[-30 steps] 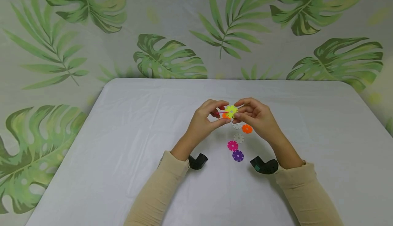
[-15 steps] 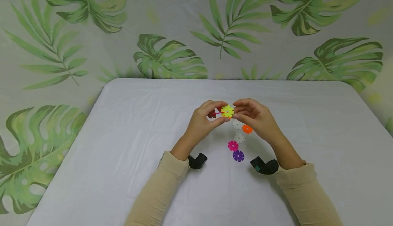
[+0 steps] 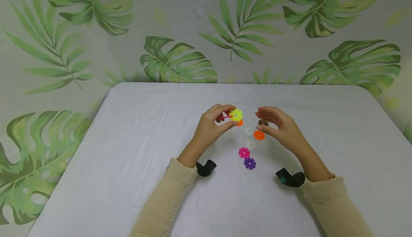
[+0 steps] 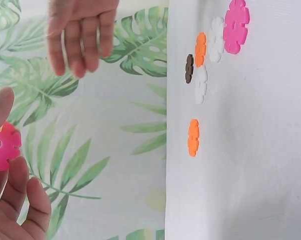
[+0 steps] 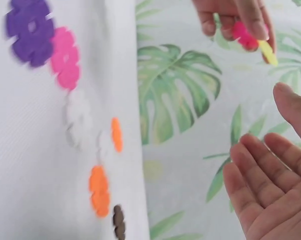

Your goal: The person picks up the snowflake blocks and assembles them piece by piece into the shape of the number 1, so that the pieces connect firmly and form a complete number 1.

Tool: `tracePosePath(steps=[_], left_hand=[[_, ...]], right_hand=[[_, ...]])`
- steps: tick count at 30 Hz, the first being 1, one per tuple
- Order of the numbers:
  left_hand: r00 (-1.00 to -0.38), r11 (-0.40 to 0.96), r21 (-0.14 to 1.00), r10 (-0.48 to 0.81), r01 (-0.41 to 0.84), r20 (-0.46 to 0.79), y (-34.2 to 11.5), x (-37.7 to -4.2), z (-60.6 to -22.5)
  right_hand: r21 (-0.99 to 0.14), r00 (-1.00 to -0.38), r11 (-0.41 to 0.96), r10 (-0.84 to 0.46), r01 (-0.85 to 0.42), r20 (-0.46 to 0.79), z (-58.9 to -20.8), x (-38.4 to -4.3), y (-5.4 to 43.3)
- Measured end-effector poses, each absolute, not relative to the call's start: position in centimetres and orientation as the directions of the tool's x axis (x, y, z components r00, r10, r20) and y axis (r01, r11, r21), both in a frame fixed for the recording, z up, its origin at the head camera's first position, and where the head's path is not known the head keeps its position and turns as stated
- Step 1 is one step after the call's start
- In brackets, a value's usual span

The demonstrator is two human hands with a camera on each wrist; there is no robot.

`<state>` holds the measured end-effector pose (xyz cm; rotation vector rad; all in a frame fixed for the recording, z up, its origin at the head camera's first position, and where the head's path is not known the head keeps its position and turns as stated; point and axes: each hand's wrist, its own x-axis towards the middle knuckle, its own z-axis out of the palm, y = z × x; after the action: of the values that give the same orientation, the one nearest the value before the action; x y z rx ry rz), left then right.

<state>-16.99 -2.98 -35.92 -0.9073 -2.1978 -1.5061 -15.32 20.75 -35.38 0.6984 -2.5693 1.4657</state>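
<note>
My left hand pinches two joined snowflake building discs between thumb and fingers, raised above the table. The yellow disc faces the head camera, and the pink disc sits crosswise to it, edge-on from above. Apart from it on the right, my right hand holds nothing; its fingers are extended, the palm showing in the right wrist view. Below that hand lies a brown disc, partly covered by it. An orange disc on the table peeks out under the yellow one.
On the white-covered table between the arms lie a white disc, an orange disc, another white disc, a pink disc and a purple disc. A leaf-patterned cloth hangs behind.
The right hand has let go of the yellow disc and drawn away to the right, uncovering the brown disc. The left hand has shifted slightly left with the joined discs.
</note>
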Motion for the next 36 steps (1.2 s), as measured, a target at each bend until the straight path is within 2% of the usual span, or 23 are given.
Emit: tracePosePath(steps=[8,19,25,36], left_hand=[[-0.732,0.237,0.696,0.310,0.678,0.607,-2.9,-17.1,-36.0],[-0.726,0.242,0.687,0.306,0.685,0.616,-3.0,-17.1,-36.1],[-0.728,0.244,0.689,0.307,0.683,0.613,-3.0,-17.2,-36.1],[-0.729,0.230,0.695,0.307,0.681,0.612,-3.2,-17.1,-36.1]], right_hand=[[-0.784,-0.919,0.502,-0.330,-0.364,0.215,-37.4,-15.3,22.8],[-0.786,-0.898,0.491,-0.402,-0.376,0.179,-38.7,-15.5,23.2],[-0.785,-0.915,0.529,-0.388,-0.323,0.115,-41.3,-16.6,24.3],[-0.746,-0.936,0.602,-0.343,-0.284,0.080,-42.0,-16.6,23.9]])
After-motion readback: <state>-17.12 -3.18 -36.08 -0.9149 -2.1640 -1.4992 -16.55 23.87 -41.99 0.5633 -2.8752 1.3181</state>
